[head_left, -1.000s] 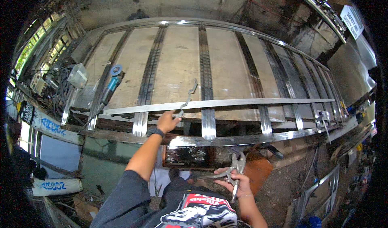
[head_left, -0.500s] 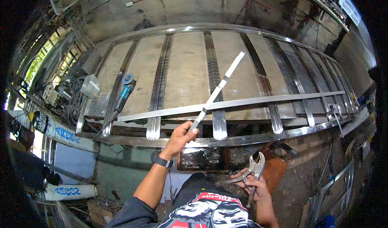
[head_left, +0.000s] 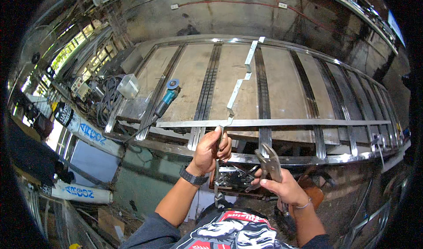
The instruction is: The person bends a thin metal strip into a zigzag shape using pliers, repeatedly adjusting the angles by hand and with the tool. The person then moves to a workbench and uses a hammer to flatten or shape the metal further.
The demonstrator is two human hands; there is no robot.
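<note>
My left hand (head_left: 207,152), with a dark watch on its wrist, is closed around a narrow metal strip (head_left: 236,92) bent into zigzag steps. The strip slants up and away over the metal frame, and its lower end hangs below my fist toward my lap. To the right, my right hand (head_left: 288,188) grips metal locking pliers (head_left: 270,164), their jaws pointing up and away. The pliers stand apart from the strip. A long flat bar (head_left: 286,123) lies across the frame just beyond my hands.
A shiny metal frame (head_left: 262,99) with several crossbars spreads ahead on a work surface. On its left lie an angle grinder (head_left: 165,101) and a clear plastic container (head_left: 128,86), near coiled cables (head_left: 108,103). White cylinders (head_left: 94,136) lie at far left.
The strip has turned in my left hand, so its zigzag bends now show from the side. My right hand has raised the locking pliers and brought them closer to my left hand.
</note>
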